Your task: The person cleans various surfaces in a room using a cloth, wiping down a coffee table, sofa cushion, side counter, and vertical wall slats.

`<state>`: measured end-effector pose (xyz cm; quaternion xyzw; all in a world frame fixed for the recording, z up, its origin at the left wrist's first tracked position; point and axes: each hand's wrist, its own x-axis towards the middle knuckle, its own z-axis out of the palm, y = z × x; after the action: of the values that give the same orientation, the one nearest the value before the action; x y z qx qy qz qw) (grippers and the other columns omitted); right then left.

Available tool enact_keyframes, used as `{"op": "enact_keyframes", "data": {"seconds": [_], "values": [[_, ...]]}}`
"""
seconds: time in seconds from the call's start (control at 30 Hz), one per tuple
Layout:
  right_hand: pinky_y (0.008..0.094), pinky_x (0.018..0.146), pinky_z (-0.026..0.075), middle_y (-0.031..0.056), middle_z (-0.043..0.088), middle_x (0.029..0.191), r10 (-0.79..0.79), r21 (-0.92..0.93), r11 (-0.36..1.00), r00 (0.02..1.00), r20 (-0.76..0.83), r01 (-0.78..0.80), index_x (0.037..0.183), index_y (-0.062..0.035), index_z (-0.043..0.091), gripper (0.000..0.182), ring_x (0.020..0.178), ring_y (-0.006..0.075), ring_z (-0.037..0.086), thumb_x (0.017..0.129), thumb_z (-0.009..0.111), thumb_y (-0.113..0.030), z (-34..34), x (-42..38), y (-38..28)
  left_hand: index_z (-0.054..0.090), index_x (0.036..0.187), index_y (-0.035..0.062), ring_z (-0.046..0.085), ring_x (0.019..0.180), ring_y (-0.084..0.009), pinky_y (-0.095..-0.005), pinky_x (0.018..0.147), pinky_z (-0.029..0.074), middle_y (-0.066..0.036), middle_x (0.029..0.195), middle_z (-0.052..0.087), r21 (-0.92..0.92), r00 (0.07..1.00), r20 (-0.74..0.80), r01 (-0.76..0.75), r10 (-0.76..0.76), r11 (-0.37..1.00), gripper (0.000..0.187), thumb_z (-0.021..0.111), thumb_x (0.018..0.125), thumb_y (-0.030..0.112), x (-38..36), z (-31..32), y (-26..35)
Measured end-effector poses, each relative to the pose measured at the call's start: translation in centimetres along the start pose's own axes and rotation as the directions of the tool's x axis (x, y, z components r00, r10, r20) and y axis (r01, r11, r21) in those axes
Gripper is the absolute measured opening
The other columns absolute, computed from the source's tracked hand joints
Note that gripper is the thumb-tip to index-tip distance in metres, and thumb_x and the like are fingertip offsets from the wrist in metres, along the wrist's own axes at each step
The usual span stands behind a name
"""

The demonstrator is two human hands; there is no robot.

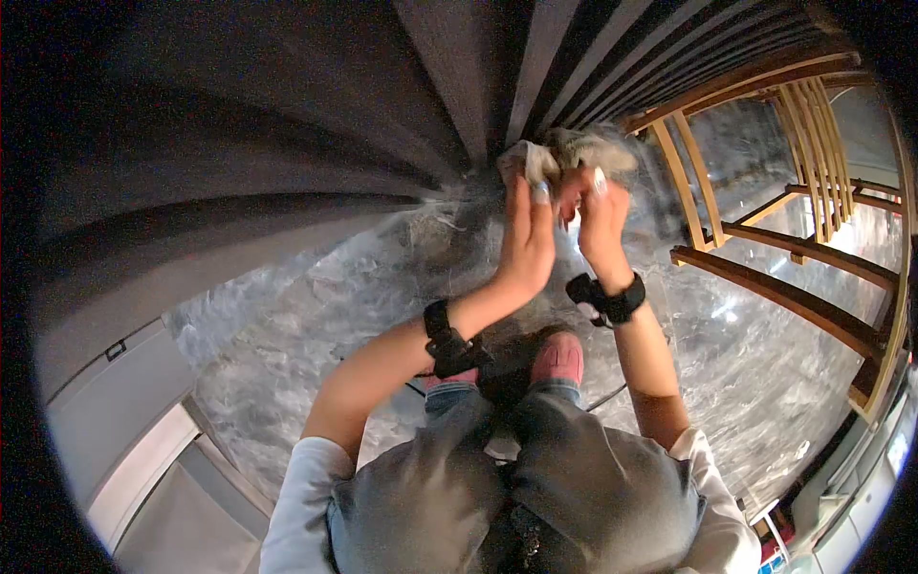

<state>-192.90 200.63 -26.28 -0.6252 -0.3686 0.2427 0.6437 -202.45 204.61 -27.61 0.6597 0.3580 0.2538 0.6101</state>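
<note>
A soft, crumpled beige-grey bundle (598, 150), which looks like cloth, is between my hands at the foot of a dark striped curtain (449, 77). Motion blurs it, so I cannot make out its exact kind or whether it is one piece or two. My left hand (528, 239) presses its fingers against the bundle's left part. On the right part, my right hand (601, 215) has its fingers curled in, with the thumb towards the left hand. Both hands are close together just above the grey marbled floor (306, 316), and a black band circles each wrist.
At the right stands a wooden slatted frame (784, 273), with its rails near the floor. A grey cabinet-like panel (134, 402) lies at the lower left. My knees and pink shoes (557, 358) are below the hands. White items line the lower right edge.
</note>
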Motion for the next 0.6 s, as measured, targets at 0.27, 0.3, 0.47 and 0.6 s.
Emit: {"op": "enact_keyframes", "data": {"seconds": [0.27,0.3,0.47,0.6], "values": [[0.0219,0.036,0.026,0.0036,0.043,0.047,0.288,0.308,0.910,0.958,0.009,-0.277,0.066,-0.0032,0.049,0.049,0.038,0.0109,0.038,0.082,0.031,-0.046,1.4,2.1,6.3,0.023,0.124,-0.0064,0.028,0.118,-0.0334,-0.0345,0.096,0.022,-0.025,0.124,0.030,0.005,0.981,0.092,0.171,-0.171,0.985,0.052,0.024,0.089,0.033,2.8,-0.6,-4.5],[0.0219,0.037,0.027,0.0037,0.044,0.047,0.308,0.311,0.903,0.951,0.011,-0.296,0.067,-0.0035,0.049,0.047,0.038,0.0112,0.038,0.083,0.031,-0.045,1.7,2.3,7.0,0.033,0.117,-0.0038,0.040,0.107,-0.0319,-0.0341,0.090,0.029,-0.023,0.114,0.041,-0.030,0.973,0.132,0.196,-0.190,0.980,0.051,0.022,0.088,0.037,3.6,-0.8,-4.3],[0.0217,0.037,0.028,0.0036,0.042,0.046,0.445,0.327,0.850,0.895,-0.026,-0.413,0.067,-0.0048,0.049,0.041,0.038,0.0112,0.037,0.084,0.032,-0.038,1.2,2.4,8.5,0.039,0.109,-0.0028,0.045,0.098,-0.0283,-0.0330,0.083,0.033,-0.019,0.104,0.047,0.013,0.953,0.132,0.274,-0.273,0.962,0.050,0.023,0.088,0.039,4.3,-1.6,-6.8],[0.0216,0.035,0.027,0.0036,0.042,0.045,0.300,0.555,0.803,0.952,-0.066,-0.215,0.065,-0.0053,0.047,0.047,0.037,0.0108,0.037,0.084,0.030,-0.045,1.2,2.6,4.5,0.038,0.111,-0.0037,0.043,0.101,-0.0296,-0.0330,0.085,0.032,-0.020,0.107,0.046,-0.052,0.979,0.122,0.169,-0.162,0.984,0.049,0.024,0.089,0.038,3.2,-1.4,-4.1]]}}
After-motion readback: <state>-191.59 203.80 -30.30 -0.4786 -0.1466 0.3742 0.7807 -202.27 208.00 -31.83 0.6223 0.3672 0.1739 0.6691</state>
